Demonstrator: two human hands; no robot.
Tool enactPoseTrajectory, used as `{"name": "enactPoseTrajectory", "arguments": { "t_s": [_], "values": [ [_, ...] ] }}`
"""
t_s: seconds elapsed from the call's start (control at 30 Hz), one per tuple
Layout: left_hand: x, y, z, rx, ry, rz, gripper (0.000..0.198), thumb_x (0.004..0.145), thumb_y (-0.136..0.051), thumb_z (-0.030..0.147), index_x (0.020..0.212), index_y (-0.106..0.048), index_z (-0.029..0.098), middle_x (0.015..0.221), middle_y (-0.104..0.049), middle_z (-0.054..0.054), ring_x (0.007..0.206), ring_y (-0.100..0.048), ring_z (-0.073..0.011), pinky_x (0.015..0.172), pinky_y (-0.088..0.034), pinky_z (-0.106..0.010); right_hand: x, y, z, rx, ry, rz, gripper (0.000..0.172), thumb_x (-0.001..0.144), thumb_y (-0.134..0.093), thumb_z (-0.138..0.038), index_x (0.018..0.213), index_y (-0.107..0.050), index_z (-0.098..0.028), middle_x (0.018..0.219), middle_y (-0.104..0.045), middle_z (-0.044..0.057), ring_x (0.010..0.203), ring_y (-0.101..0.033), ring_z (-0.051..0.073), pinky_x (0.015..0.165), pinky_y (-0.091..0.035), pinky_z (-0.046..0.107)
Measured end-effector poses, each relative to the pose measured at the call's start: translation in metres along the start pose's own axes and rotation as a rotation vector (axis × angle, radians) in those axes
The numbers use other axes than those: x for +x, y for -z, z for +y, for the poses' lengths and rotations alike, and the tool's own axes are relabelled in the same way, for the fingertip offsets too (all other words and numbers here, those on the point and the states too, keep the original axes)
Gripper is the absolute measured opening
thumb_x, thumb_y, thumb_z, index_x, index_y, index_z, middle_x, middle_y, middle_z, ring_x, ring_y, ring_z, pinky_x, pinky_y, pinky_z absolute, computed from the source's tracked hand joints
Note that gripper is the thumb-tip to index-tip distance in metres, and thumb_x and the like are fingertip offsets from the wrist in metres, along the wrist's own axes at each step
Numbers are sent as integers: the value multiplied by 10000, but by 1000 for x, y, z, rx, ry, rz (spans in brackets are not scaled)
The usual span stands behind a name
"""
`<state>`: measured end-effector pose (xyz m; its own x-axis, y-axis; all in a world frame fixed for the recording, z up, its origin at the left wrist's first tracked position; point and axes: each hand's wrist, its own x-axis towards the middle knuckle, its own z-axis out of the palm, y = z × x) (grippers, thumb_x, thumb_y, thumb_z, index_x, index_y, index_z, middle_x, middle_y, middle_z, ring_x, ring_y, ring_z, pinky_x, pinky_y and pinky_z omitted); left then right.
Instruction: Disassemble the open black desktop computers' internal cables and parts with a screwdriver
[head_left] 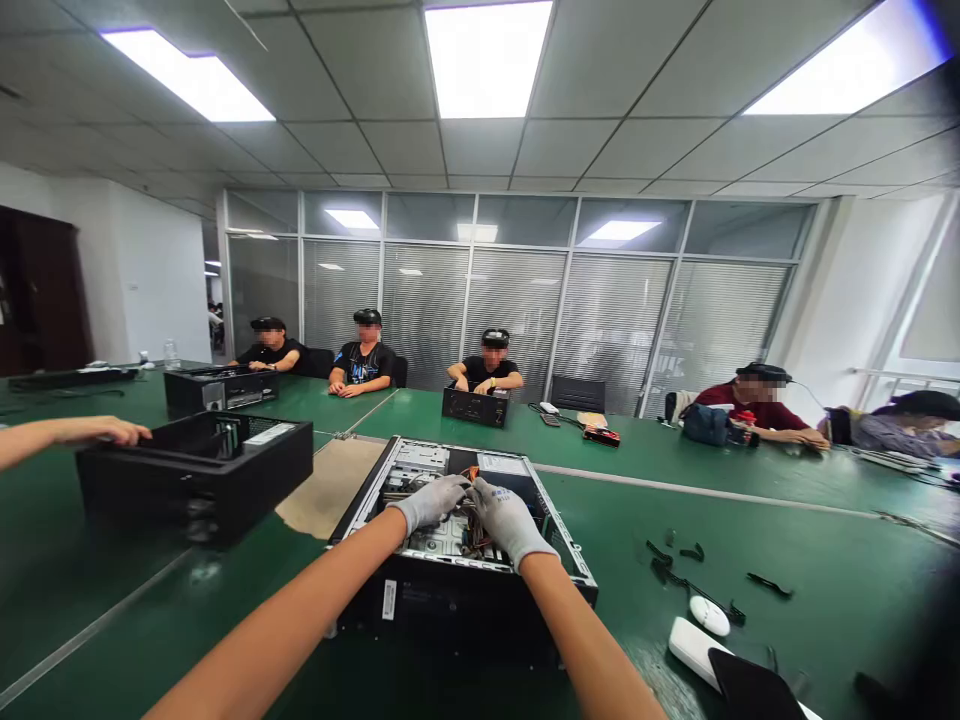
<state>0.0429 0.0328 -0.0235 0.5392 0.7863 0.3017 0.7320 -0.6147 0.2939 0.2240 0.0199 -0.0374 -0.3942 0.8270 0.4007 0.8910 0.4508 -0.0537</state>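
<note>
- An open computer case (450, 610) lies on the green surface (615, 530), well in from the far edge, toward the wearer's side.
- The left hand (433, 503), in a pale glove, reaches over the case with its fingers bent inward above the interior.
- The right hand (511, 515) (gloved likewise, with print on its back) meets it at the fingertips, above a bundle of cables (474, 538); whether either hand grips anything, I cannot tell.
- Toward the surface's left end stands a black case (255, 490), a co-worker's hand (112, 430) at its rim.
- A brown sheet (330, 487) lies between these two cases.
- Right of the wearer's case, small black pieces (694, 588) lie scattered near a white oval object (709, 615).
- At the far edge, a seated person (491, 365) has both arms at another black case (474, 406).
</note>
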Motion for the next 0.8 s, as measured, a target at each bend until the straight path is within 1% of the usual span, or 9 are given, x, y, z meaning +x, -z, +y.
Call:
{"name": "enactPoseTrajectory", "arguments": {
  "t_s": [0.07,0.2,0.33,0.4,0.5,0.57,0.63,0.7,0.8],
  "values": [
    [1,2,1,19,-22,-20,405,869,-442,31,1218,-622,127,1368,-639,-147,1301,-579,-204,1158,-412,-346,0,0,1,-29,13,10,324,1055,-407,-292,1265,-636,-198,1139,-742,132,983,-724,216,819,-500,284],
    [0,6,4,84,-21,-5,502,837,-461,-2,1305,-571,144,1405,-610,-149,1354,-535,-229,1192,-381,-407,-2,1,3,-86,62,-4,397,1016,-421,-172,1357,-616,-226,1416,-613,129,1050,-698,232,869,-505,310],
    [1,5,7,63,3,32,482,831,-468,-15,1277,-563,142,1368,-623,-157,1321,-555,-245,1162,-408,-428,-4,2,1,-116,82,-21,455,1009,-380,-139,1401,-599,-214,1460,-572,140,1081,-683,257,917,-502,350],
    [3,4,8,-31,20,69,410,894,-418,26,1255,-575,141,1324,-646,-148,1260,-594,-219,1127,-442,-397,-5,4,0,-150,101,-45,478,1004,-368,-125,1426,-578,-198,1470,-560,148,1089,-680,267,920,-500,359],
    [6,3,9,-246,17,141,377,996,-327,152,1252,-603,148,1299,-663,-129,1235,-604,-189,1125,-436,-350,-6,7,-1,-167,99,-36,482,993,-380,-116,1427,-571,-204,1411,-602,147,1068,-683,256,891,-499,339],
    [6,3,9,-417,-2,184,375,1011,-364,237,1287,-602,148,1333,-650,-129,1266,-586,-197,1145,-411,-343,-6,8,0,-147,84,3,449,992,-401,-127,1388,-596,-214,1338,-642,142,1042,-687,237,872,-492,314],
    [5,3,10,-565,5,228,420,1005,-443,332,1370,-554,156,1383,-622,-129,1268,-587,-212,1137,-423,-348,-7,8,1,-105,62,39,382,1007,-420,-167,1322,-630,-212,1260,-673,135,1015,-690,215,864,-480,288],
    [4,2,9,-615,11,269,507,995,-493,425,1433,-504,171,1436,-585,-127,1293,-570,-223,1144,-416,-356,-6,8,1,-55,36,59,327,1028,-427,-230,1265,-651,-203,1189,-695,130,986,-694,201,851,-470,270],
    [5,-1,5,-548,-24,294,494,998,-487,481,1396,-547,195,1452,-574,-110,1341,-528,-224,1190,-357,-361,-5,7,1,17,-5,81,323,1043,-417,-296,1229,-658,-190,1094,-717,123,957,-695,195,830,-457,264]
  ]
}}
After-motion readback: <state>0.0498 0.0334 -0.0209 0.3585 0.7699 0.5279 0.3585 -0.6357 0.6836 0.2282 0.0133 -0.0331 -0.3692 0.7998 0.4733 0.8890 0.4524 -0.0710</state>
